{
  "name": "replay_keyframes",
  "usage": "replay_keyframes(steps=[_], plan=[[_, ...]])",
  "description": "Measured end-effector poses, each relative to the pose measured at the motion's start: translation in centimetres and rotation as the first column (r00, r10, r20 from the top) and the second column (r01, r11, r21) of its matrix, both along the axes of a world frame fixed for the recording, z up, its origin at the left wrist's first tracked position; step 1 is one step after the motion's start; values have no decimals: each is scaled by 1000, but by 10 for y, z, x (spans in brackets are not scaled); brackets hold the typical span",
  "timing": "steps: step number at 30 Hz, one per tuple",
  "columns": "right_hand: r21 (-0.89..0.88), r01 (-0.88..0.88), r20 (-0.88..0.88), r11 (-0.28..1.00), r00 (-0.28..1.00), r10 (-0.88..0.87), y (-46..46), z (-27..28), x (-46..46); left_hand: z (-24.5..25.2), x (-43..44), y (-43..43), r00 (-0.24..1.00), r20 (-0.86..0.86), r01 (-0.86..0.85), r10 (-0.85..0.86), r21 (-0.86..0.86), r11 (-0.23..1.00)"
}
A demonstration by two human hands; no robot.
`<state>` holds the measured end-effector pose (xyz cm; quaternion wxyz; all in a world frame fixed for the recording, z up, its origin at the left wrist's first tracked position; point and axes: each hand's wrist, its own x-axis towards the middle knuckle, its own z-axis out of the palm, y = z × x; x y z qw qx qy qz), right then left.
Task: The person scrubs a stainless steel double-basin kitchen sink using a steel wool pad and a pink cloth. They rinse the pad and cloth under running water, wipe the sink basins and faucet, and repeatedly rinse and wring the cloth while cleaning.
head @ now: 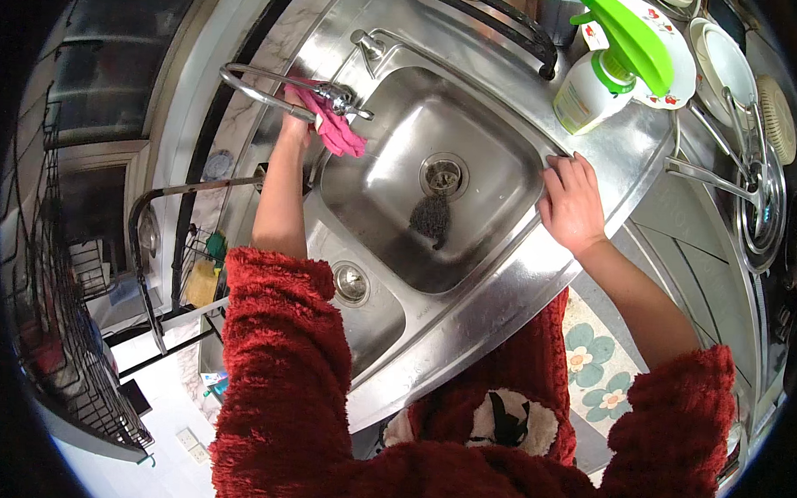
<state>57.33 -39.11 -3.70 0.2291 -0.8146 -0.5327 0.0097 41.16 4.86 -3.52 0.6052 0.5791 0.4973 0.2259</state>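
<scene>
My left hand holds a pink cloth against the base of the chrome faucet. The cloth and the curved spout hide most of its fingers. My right hand rests on the right rim of the stainless steel sink, holding nothing, with its fingers bent over the edge. Inside the basin, a dark mesh scouring pad lies just below the drain strainer. No water is seen running from the spout.
A white spray bottle with a green trigger head stands right of the basin, before a floral plate. White bowls and pot lids sit farther right. A second, smaller basin is at lower left. Black metal rack bars border the back.
</scene>
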Motion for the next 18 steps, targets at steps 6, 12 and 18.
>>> replay_keyframes(steps=[6,12,18], plan=[[-16,-2,-15,1000,1000,2,2,1,1,-8,4,63,916,-279,313,-289,47,949],[-7,4,-32,1000,999,-4,3,0,2,13,3,77,701,-501,540,-507,-92,837],[9,7,-38,1000,999,-6,2,0,2,4,-13,47,601,-722,709,-343,284,646]])
